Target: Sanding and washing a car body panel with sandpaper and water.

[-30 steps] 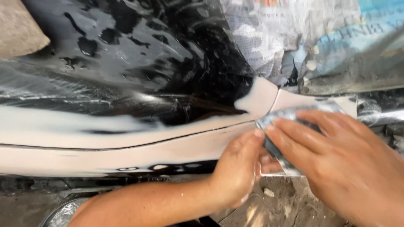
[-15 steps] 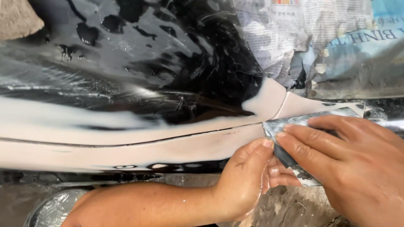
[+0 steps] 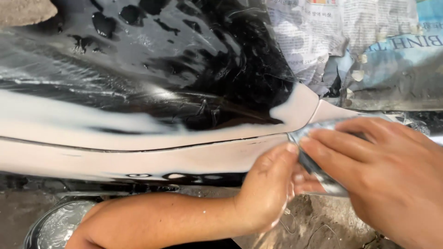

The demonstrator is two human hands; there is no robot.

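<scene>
A wet, glossy black car panel (image 3: 152, 69) fills the upper left, with a pale sanded band (image 3: 138, 157) running along its lower edge. My right hand (image 3: 383, 180) presses flat on a folded grey sheet of wet sandpaper (image 3: 318, 171) at the right end of that band. My left hand (image 3: 270, 189) reaches in from below left, its fingertips pinching the sheet's left edge. Both hands are wet. Most of the sheet is hidden under my right fingers.
Masking newspaper (image 3: 350, 41) covers the upper right of the car body. A round container of water (image 3: 57, 226) sits on the ground at lower left. The concrete ground (image 3: 318, 230) below is wet.
Both hands and the sandpaper have slid slightly to the right along the pale band. The view has shifted a little, bringing the water container further into sight.
</scene>
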